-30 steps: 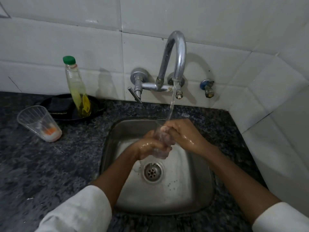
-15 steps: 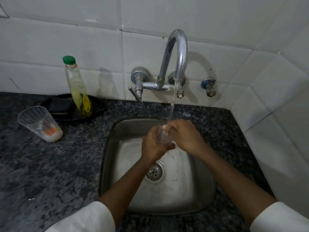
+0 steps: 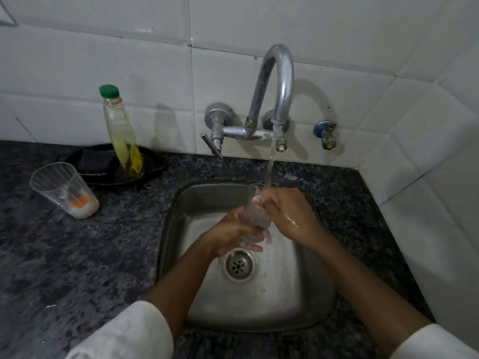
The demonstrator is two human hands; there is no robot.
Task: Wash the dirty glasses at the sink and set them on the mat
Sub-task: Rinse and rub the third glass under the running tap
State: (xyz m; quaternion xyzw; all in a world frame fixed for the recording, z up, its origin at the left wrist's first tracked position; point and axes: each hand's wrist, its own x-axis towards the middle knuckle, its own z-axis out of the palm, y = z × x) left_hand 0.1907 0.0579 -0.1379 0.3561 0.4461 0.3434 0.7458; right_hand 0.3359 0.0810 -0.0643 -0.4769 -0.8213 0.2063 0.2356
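Clear glass (image 3: pixel 252 216) held upright between both hands over the sink (image 3: pixel 298 307), left hand (image 3: pixel 233 235) curled around its lower part, right hand (image 3: pixel 287 213) gripping its upper side, water stream (image 3: pixel 270 161) falling at its rim, second dirty glass (image 3: pixel 64 189) on the desk (image 3: pixel 77 255) well left of the left hand.

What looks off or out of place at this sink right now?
Little stands out. The second glass on the counter left of the sink is upright but still has orange-and-white residue at its bottom. The tap runs onto the glass both hands hold. No spill or damage visible.
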